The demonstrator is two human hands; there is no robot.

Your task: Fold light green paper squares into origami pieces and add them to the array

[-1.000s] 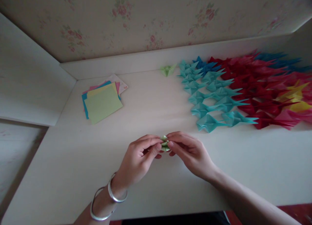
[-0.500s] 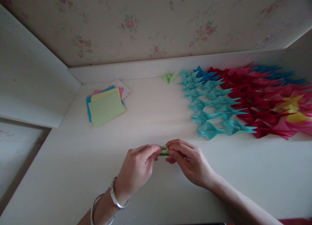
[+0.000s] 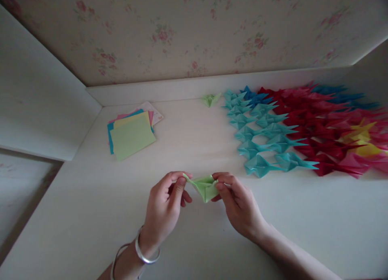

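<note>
Between my hands, above the near part of the white tabletop, is a light green folded paper piece (image 3: 205, 187), partly opened out with a pointed strip at its left. My left hand (image 3: 167, 201) pinches the tip of that strip between thumb and forefinger; its other fingers are curled. At the other end, my right hand (image 3: 238, 201) grips the wider folded part with thumb and fingers, and the fingertips behind it are partly hidden. Two silver bangles (image 3: 142, 251) circle my left wrist.
A stack of coloured paper sheets (image 3: 133, 136), light green on top, lies at the left. One light green folded paper (image 3: 210, 99) stands by the back ledge. Turquoise folded papers (image 3: 260, 164) line up at the right, beside many red ones (image 3: 324, 130), with pink, blue and yellow among them.
My left hand has drawn away to the left, pulling out a pointed strip. The green paper now shows more of its folded body. My right hand has barely moved.
</note>
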